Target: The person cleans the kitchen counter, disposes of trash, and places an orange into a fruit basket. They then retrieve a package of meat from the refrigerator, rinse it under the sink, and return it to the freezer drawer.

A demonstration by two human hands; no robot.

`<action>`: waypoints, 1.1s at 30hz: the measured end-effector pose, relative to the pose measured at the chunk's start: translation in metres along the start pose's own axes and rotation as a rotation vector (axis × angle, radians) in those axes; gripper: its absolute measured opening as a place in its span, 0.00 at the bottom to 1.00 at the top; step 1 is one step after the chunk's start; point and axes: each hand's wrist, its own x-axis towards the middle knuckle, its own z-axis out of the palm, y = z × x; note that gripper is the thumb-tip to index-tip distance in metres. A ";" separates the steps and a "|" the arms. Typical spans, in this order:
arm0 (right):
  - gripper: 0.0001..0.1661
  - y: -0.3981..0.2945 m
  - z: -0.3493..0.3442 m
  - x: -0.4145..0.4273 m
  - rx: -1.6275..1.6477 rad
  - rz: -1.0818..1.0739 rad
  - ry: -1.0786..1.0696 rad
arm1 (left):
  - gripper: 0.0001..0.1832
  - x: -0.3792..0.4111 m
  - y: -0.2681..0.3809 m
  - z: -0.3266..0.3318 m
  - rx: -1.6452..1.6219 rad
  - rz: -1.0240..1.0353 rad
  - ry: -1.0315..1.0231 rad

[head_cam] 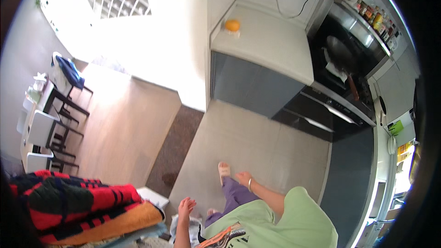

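Note:
My left hand (187, 205) hangs low in front of me with its fingers apart and nothing in it. A white bag (193, 229) is below and beside its forearm. The nearest things to its left are a red-and-black patterned blanket (82, 199) on a pile, an orange-brown cloth (137, 218) under it and a white flat-topped object (153, 196). My right hand (244, 178), with a pale bangle at the wrist, is over the grey tile floor (265, 151). Its fingers are loosely bent, and I see nothing held. A foot in a pink slide sandal (224, 171) shows ahead.
Ahead stands a grey cabinet with a pale countertop (268, 44) bearing an orange fruit (232, 25). Right of it, a wok (339, 50) sits on a dark stove; its brown handle juts out. A dark threshold (179, 137) borders the wooden floor, with white chairs (43, 129) and a table.

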 end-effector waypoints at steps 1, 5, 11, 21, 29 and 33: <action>0.15 -0.010 0.005 0.003 0.156 0.066 -0.030 | 0.19 0.004 0.023 0.006 0.017 0.030 -0.017; 0.13 -0.065 0.017 0.032 0.103 -0.110 -0.184 | 0.19 0.018 0.116 0.045 -0.009 0.165 -0.088; 0.06 -0.229 0.044 0.074 0.163 -0.412 -0.553 | 0.19 0.041 0.232 0.067 -0.128 0.336 -0.166; 0.11 -0.416 0.127 0.151 0.137 -0.589 -0.742 | 0.17 0.124 0.368 -0.005 -0.213 0.478 -0.151; 0.09 -0.473 -0.032 0.223 0.378 -0.675 -0.054 | 0.17 0.192 0.496 0.096 0.210 0.556 -0.674; 0.18 -0.478 -0.142 0.239 0.137 -0.772 0.426 | 0.16 0.209 0.530 0.200 0.334 0.667 -0.823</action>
